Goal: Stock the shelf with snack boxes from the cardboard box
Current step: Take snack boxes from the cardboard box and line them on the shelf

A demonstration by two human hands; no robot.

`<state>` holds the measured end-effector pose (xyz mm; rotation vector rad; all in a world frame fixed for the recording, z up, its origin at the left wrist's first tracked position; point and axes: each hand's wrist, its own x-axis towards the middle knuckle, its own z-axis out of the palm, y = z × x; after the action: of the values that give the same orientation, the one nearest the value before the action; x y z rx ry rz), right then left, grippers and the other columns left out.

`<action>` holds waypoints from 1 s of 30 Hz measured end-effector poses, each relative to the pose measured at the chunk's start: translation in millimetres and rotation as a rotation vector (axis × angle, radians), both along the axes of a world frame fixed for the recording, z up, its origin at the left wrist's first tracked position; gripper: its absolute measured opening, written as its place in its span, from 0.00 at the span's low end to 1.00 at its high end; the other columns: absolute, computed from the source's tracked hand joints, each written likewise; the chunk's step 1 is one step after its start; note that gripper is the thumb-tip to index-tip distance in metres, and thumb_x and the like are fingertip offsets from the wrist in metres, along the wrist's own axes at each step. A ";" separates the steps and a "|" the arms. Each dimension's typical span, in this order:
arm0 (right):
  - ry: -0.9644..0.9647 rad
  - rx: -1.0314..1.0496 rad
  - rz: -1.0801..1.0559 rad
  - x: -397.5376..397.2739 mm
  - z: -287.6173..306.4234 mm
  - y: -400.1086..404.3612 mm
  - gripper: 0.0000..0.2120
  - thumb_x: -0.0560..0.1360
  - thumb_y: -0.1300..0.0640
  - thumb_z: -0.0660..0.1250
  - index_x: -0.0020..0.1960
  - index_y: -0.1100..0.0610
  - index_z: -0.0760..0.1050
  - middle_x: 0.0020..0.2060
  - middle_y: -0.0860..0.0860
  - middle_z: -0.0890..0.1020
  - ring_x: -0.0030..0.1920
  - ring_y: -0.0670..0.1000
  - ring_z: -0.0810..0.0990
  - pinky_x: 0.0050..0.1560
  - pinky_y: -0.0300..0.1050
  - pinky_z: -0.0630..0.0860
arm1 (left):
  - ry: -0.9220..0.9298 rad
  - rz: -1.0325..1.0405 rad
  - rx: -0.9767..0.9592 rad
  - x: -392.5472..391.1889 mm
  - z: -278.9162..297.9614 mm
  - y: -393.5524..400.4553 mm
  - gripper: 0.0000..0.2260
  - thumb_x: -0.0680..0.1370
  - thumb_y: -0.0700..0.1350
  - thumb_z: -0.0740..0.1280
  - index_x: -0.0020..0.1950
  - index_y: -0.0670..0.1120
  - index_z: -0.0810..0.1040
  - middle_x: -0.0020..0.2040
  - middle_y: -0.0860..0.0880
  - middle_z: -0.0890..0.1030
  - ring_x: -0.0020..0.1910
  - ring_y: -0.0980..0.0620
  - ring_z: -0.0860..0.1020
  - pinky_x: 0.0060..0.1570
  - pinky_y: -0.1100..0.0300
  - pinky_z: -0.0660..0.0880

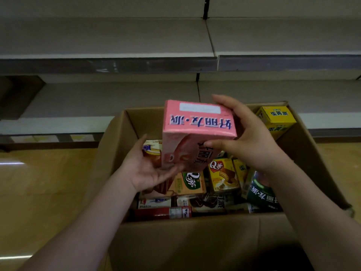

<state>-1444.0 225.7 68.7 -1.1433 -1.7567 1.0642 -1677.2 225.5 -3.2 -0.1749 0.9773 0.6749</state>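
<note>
A pink snack box (197,124) with dark lettering hangs above the open cardboard box (117,145). My right hand (244,137) grips its right end, thumb on the front face and fingers over the top. My left hand (150,169) lies palm up under its lower left corner, fingers straight and touching the bottom. Inside the cardboard box lie several snack boxes: a yellow one (277,118) at the far right corner, a yellow Q box (222,177), a green box (261,194), a red box (162,212).
Two grey shelf boards face me, an upper shelf (109,42) and a lower shelf (109,98), both bare. The cardboard box stands on a glossy tan floor (45,192) right in front of the lower shelf.
</note>
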 end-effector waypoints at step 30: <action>-0.039 -0.408 -0.375 38.3 -45.6 34.8 0.30 0.71 0.56 0.74 0.70 0.54 0.66 0.67 0.48 0.72 0.67 0.49 0.71 0.63 0.45 0.70 | 0.443 0.065 0.642 28.9 -26.9 -13.7 0.22 0.66 0.39 0.72 0.58 0.49 0.75 0.55 0.44 0.83 0.53 0.42 0.82 0.46 0.39 0.80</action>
<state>-1405.7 260.5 23.1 -1.6750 -1.3073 1.1962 -1648.3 211.9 -30.1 0.5302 1.1253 1.0807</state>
